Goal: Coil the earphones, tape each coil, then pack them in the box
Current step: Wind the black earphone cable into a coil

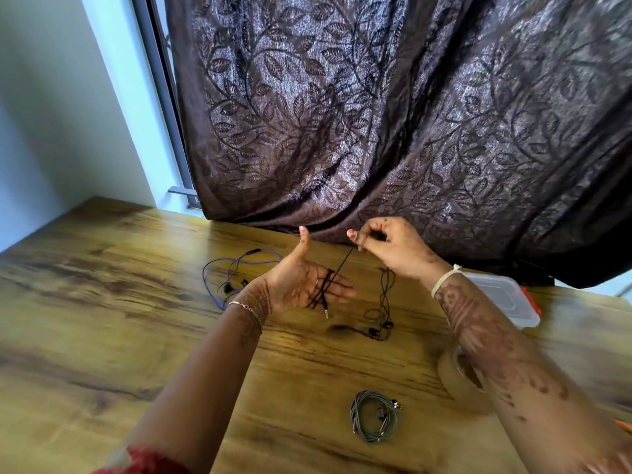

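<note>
Black earphones (pixel 325 291) are looped round the straight fingers of my left hand (pixel 297 281), palm up, thumb raised, with the plug dangling below. My right hand (pixel 386 246) pinches the cord taut above it, fingers curled. The earbuds lie on the table (pixel 136 302). Grey earphones (pixel 374 415) sit coiled near me, the tape roll (pixel 451 374) under my right forearm. Purple earphones (pixel 236 271) lie loose on the left, the clear box (pixel 502 295) on the right.
</note>
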